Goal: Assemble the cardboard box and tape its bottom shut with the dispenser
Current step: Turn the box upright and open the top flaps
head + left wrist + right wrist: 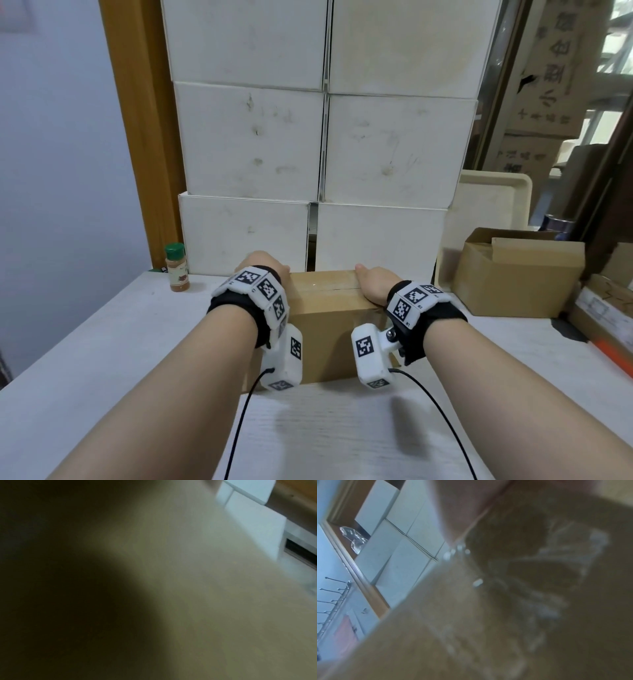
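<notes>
**Both hands on the box, mid-table**

Biggest thing I see from the head view: a wall of white cartons (pixel 322 137) stacked three rows high at the far edge of the white table (pixel 102 342). They fill most of the frame.

To the right, an open brown carton (pixel 517 274) sits on the table, well apart from my work, with a cream tray (pixel 493 195) leaning behind it.

The cardboard box (pixel 329 325) stands mid-table, just in front of the cartons, flaps folded closed on top with the centre seam visible. I cannot tell whether that seam carries tape.

My left hand (pixel 262 263) lies over the box's far left corner; the fingers drop behind the edge, so I cannot tell how far they curl. My right hand (pixel 373 282) rests palm-down on the right top edge, thumb out along the cardboard; its fingers are hidden too.

Both wrist views are blurred: tan cardboard close up, little else.

Smallest: a green-capped spice jar (pixel 176 269) left of the box, near the cartons.
</notes>
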Demonstrator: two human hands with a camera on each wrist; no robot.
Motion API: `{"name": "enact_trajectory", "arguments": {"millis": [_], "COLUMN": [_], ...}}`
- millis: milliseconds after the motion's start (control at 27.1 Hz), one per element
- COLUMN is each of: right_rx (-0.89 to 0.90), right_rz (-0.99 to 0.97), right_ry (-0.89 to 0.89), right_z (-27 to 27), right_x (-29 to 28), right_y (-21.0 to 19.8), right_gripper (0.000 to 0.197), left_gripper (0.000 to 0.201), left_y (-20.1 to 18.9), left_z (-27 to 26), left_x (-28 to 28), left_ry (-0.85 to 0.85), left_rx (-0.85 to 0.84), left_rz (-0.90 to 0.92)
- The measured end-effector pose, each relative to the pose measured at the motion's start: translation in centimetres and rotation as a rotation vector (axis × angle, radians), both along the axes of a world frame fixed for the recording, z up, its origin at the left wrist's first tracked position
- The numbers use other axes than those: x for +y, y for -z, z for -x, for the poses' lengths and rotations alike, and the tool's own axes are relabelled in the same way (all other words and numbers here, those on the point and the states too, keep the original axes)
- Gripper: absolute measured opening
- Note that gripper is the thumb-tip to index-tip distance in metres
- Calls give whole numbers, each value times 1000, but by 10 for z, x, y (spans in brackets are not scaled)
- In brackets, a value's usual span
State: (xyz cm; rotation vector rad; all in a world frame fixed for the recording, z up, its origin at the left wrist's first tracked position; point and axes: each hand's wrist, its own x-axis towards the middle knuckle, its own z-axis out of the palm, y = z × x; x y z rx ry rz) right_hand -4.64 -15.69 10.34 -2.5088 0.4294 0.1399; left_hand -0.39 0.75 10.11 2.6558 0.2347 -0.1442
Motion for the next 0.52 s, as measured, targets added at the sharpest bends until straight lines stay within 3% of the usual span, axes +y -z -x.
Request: {"name": "enact_trajectory", "arguments": {"millis": [332, 516], "right_rx": [19, 41], "right_rz": [1, -36], "right_ry": [-50, -65], "right_z": [-3, -5], "right_x": [-6, -10], "right_y": [3, 6], "right_gripper": [58, 60], "left_gripper": [59, 62], "left_y": [17, 9], "left_z": [-1, 5], "left_x": [23, 21], "left_ry": [-58, -93], "left_rx": [-40, 38], "left_rz": [233, 280]}}
